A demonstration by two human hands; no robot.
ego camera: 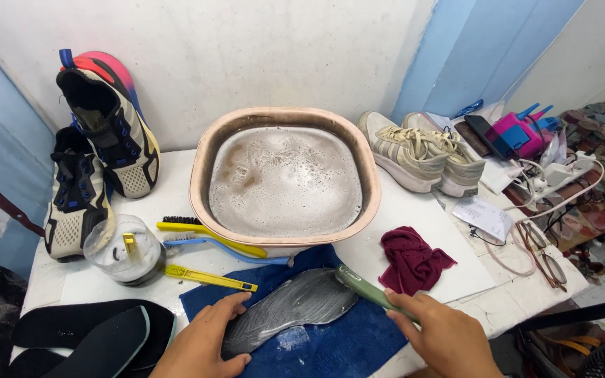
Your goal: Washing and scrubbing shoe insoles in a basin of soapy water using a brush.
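Here, insole (292, 308) under left hand (208, 339), beside brush (369, 288)

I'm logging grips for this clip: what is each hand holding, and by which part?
The right hand grips a green brush by its handle end. The left hand holds nothing; it presses flat on the heel end of the grey insole.

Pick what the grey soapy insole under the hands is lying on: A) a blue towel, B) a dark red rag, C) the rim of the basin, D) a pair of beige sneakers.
A: the insole lies flat on the blue towel, held by the left hand while the right hand grips a green brush.
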